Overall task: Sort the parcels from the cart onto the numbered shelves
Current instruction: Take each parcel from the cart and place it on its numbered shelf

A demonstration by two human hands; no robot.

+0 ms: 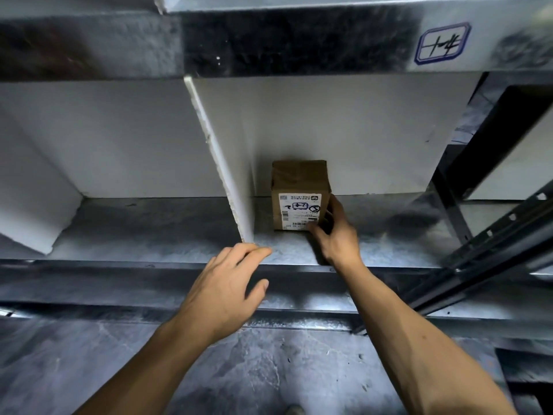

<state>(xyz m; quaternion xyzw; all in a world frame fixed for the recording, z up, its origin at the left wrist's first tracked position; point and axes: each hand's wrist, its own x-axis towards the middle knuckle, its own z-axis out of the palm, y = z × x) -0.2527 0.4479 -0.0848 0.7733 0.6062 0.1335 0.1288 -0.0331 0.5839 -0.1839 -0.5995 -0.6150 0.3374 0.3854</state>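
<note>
the left hand [227,283] hovers at the near end of the white divider [221,163], fingers loosely bent and close together, holding nothing. just right of the divider the brown parcel [299,187] stands on the metal shelf [404,235], label forward. the right hand [338,235] grips its right side, fingers curled round the edge, thumb on the label. high to the divider's right sits a handwritten tag [443,43].
</note>
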